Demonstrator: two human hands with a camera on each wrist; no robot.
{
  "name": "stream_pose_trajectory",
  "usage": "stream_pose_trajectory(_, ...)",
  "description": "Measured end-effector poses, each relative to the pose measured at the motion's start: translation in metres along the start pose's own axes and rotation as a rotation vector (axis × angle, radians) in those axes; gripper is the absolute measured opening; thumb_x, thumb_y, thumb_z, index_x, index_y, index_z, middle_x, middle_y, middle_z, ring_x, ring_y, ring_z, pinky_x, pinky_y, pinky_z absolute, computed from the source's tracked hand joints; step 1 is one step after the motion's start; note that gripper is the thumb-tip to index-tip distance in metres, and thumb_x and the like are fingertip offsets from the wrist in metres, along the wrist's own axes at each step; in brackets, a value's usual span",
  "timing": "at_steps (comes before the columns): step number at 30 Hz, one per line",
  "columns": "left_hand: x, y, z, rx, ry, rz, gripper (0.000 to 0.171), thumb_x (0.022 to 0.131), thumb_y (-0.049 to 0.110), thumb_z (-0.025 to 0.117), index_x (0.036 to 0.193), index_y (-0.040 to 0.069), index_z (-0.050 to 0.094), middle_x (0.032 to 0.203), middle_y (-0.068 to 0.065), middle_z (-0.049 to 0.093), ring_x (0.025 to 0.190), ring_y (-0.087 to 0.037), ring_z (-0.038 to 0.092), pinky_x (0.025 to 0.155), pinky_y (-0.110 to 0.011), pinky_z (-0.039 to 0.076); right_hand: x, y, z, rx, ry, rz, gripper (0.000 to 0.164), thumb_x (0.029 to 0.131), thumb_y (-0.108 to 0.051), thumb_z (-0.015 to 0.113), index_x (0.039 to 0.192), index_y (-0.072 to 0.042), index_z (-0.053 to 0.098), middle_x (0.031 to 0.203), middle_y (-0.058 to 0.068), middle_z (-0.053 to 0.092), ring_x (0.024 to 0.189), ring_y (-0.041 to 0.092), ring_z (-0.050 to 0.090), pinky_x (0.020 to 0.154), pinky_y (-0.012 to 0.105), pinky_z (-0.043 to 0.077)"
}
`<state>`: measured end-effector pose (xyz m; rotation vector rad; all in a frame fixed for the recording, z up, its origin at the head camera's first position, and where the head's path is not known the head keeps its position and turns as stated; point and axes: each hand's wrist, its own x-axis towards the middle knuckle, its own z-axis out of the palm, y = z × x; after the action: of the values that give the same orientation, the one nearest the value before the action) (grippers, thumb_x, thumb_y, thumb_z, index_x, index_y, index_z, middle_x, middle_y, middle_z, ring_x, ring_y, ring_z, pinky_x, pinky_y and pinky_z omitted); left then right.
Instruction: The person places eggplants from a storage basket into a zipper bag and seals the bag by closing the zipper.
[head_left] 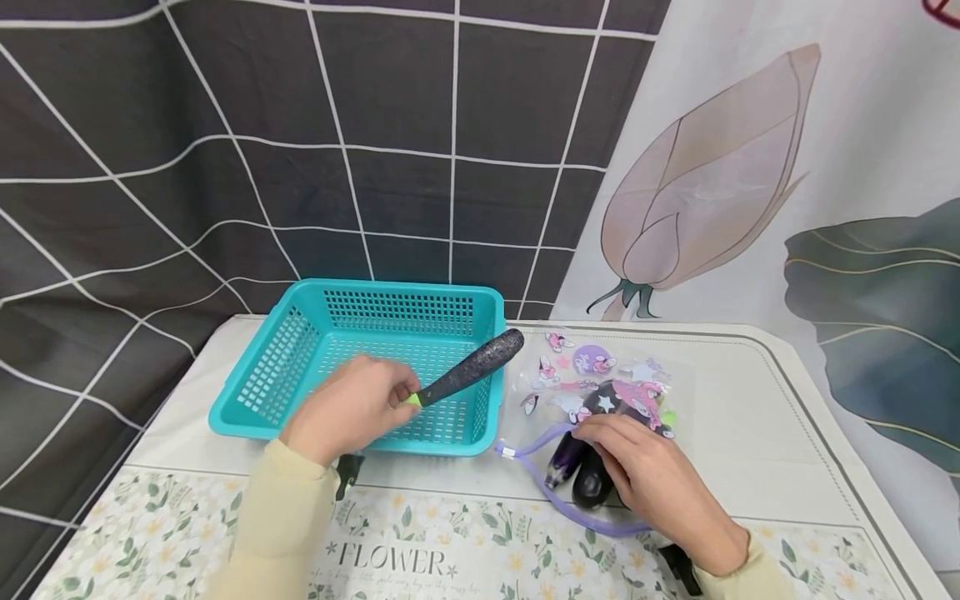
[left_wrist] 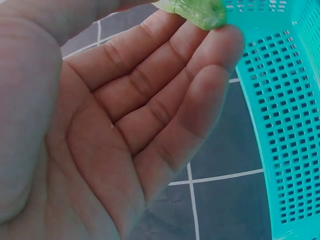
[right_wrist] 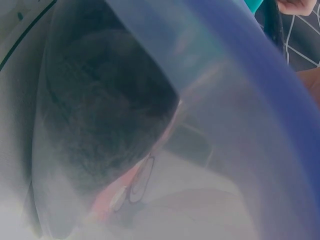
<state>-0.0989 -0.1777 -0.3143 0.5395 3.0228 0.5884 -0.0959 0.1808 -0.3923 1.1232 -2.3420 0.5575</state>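
My left hand (head_left: 352,404) pinches a long, dark eggplant (head_left: 476,365) by its green stem end (left_wrist: 200,12). It slants up to the right, above a turquoise plastic basket (head_left: 405,287). On the right, a clear printed zip bag (head_left: 528,367) with a purple zip edge (head_left: 553,498) lies on the table. My right hand (head_left: 652,475) grips the bag near this edge; its fingertips are partly hidden. Near the bag's mouth show a purple eggplant (head_left: 567,458) and a rounder black one (head_left: 592,485). The right wrist view shows a large dark shape (right_wrist: 110,100) through the plastic.
The white table (head_left: 750,417) carries a floral cloth (head_left: 420,508) with "FLOWER" lettering along its front. Behind it hangs a dark curtain (head_left: 397,192) with white grid lines, beside a pale curtain (head_left: 705,183) with a large printed bud. The basket stands against the back.
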Motion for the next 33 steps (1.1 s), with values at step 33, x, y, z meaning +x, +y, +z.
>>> stream_pose_trajectory(33, -0.030, 0.037, 0.009, 0.009, 0.048, 0.108, 0.010, 0.083, 0.017, 0.080, 0.092, 0.015, 0.076, 0.082, 0.011, 0.065, 0.072, -0.005, 0.058, 0.065, -0.025, 0.050, -0.001, 0.000, 0.002, -0.001, 0.021, -0.011, 0.045, 0.110, -0.030, 0.028, 0.111, -0.014, 0.070, 0.114, 0.000, 0.068, 0.105, 0.020, 0.066, 0.086, 0.033, 0.054)
